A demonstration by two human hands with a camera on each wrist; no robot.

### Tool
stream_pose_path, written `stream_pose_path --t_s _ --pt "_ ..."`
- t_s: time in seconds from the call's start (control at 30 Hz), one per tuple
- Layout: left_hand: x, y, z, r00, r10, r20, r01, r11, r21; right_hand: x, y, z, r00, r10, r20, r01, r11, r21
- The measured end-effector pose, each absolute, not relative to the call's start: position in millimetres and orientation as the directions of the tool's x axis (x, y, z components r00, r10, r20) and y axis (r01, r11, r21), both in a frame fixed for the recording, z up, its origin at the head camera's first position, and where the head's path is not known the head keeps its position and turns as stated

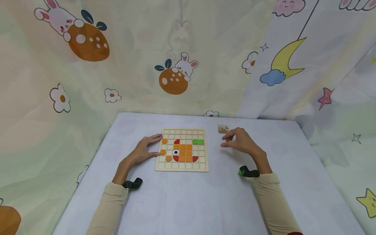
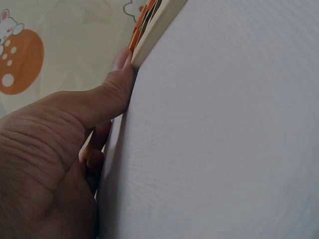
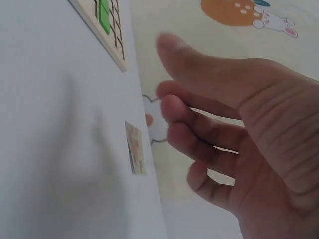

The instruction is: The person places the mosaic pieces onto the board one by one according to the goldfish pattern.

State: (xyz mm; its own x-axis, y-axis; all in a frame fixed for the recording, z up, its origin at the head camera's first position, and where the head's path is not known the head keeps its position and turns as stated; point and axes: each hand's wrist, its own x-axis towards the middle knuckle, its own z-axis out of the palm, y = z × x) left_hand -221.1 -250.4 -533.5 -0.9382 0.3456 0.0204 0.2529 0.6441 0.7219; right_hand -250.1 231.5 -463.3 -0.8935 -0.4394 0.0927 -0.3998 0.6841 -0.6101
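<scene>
A wooden grid board point(image 1: 182, 169) lies flat on the table. Orange squares point(image 1: 185, 152), red rounded pieces point(image 1: 195, 159) and a white-and-black eye piece point(image 1: 176, 152) make a fish-like shape in its cells. Two green pieces point(image 1: 198, 141) sit toward the upper right, and three orange discs point(image 1: 168, 158) at the left. My left hand point(image 1: 142, 150) rests at the board's left edge, its thumb touching the rim in the left wrist view. Right of the board, my right hand point(image 1: 242, 142) hovers above the table with loosely bent fingers and nothing between them.
A small patterned card point(image 1: 223, 129) lies near the table's far edge, just beyond the right fingertips. White cloth covers the table point(image 1: 182, 202). Printed fabric point(image 1: 135, 58) with rabbits and flowers hangs behind it and at the sides.
</scene>
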Motion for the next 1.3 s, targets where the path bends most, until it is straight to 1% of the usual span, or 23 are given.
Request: stream_pose_path --t_s 0.13,0.23,0.53,0.83,1.0,1.17,1.3 --pt "-221 -250 -533 -0.938 0.347 0.026 0.258 0.643 0.721 -242 247 -463 -0.882 -0.472 0.000 -0.366 0.684 -0.631" --pt "-221 -250 -533 -0.938 0.345 0.024 0.256 0.647 0.718 -234 258 -463 -0.878 -0.477 -0.040 -0.343 0.685 -0.642" --pt "-220 -251 -537 -0.940 0.341 0.017 0.248 0.647 0.721 -204 280 -472 -0.881 -0.466 -0.086 -0.326 0.728 -0.603" --pt "-219 -250 -535 -0.937 0.347 0.039 0.269 0.647 0.713 -177 294 -479 -0.884 -0.445 -0.147 -0.266 0.735 -0.624" --pt "-219 -249 -536 -0.936 0.350 0.036 0.270 0.650 0.711 -171 302 -484 -0.879 -0.453 -0.149 -0.264 0.722 -0.639" --pt "-218 -250 -537 -0.930 0.362 0.056 0.294 0.648 0.702 -168 304 -487 -0.873 -0.472 -0.121 -0.293 0.707 -0.644" --pt "-219 -250 -535 -0.934 0.354 0.052 0.285 0.649 0.705 -168 303 -488 -0.873 -0.477 -0.103 -0.304 0.697 -0.650"
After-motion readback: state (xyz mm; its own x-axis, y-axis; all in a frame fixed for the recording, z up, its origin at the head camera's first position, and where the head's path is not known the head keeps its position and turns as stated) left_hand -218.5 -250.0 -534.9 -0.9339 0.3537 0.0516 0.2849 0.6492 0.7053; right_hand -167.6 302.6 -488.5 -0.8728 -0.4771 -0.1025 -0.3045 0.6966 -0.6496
